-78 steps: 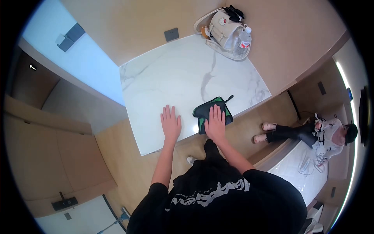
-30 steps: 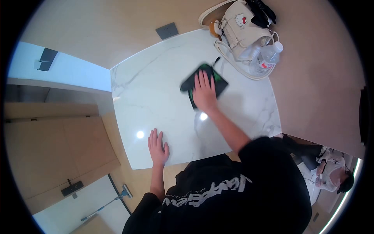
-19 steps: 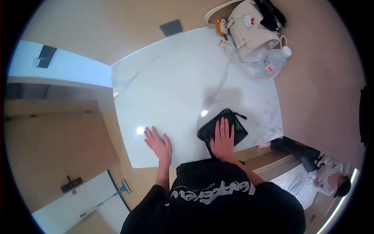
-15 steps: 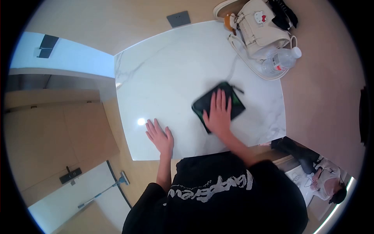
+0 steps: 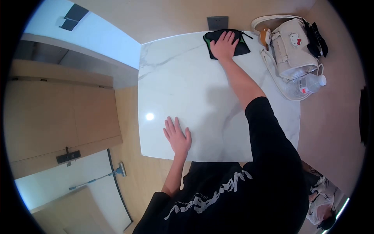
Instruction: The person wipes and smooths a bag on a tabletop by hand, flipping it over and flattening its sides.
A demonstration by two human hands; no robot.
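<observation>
At the back of the white marbled table (image 5: 175, 89), a dark pouch or cloth with green parts (image 5: 242, 47) lies flat near the wall. My right hand (image 5: 224, 46) rests on top of it, palm down, fingers somewhat spread, the arm stretched far forward. A short dark strap sticks out at the item's right corner. Near the table's front left, my left hand (image 5: 177, 137) lies flat on the bare surface with its fingers spread and holds nothing.
A white bag (image 5: 292, 50) with straps and a black bow stands at the back right, a clear plastic bottle (image 5: 307, 84) beside it. A wall socket (image 5: 217, 22) is behind the table. Another person (image 5: 322, 201) is at the lower right. A mop (image 5: 120, 169) stands at left.
My right hand and the dark item have moved from the table's middle to its back edge. My left hand stays flat near the front. The camera view has shifted.
</observation>
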